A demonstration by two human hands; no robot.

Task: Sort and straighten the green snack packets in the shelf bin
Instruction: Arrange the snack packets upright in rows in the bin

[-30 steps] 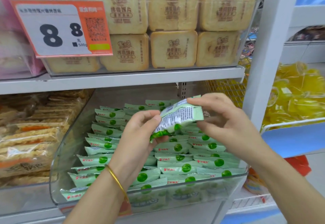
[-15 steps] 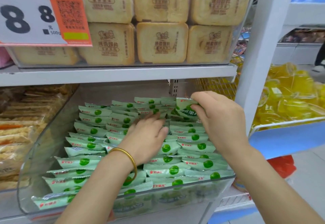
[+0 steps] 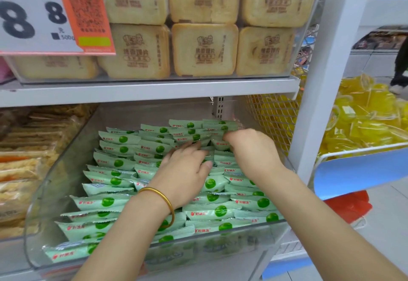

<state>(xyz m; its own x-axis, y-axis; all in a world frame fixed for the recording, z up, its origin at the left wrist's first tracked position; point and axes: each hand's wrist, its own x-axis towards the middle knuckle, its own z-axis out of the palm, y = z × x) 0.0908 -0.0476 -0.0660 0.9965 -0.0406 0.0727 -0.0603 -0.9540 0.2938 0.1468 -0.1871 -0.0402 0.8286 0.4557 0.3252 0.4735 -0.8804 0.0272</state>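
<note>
Clear plastic forms the shelf bin (image 3: 50, 192), its front wall nearest the viewer. It is filled with green snack packets (image 3: 101, 202). These are pale mint wrappers with serrated ends, each printed with a round dark-green fruit and a small red brand mark. They lie flat and overlapping in roughly three columns that run from the front wall to the back. The front rows sit fairly even, while those at the rear right are bunched.

A gold bangle (image 3: 164, 197) circles the left wrist. The left hand (image 3: 185, 170) lies palm down on the middle column, fingers extended and resting on the wrappers. Just beside it, the right hand (image 3: 254, 150) reaches the rear right corner with its fingertips curled down among the packets. Whether it has hold of one cannot be told.

Above the bin runs a white shelf (image 3: 154, 91) carrying square toast-coloured packs (image 3: 204, 50) behind an orange-and-white price sign (image 3: 55, 11).
</note>
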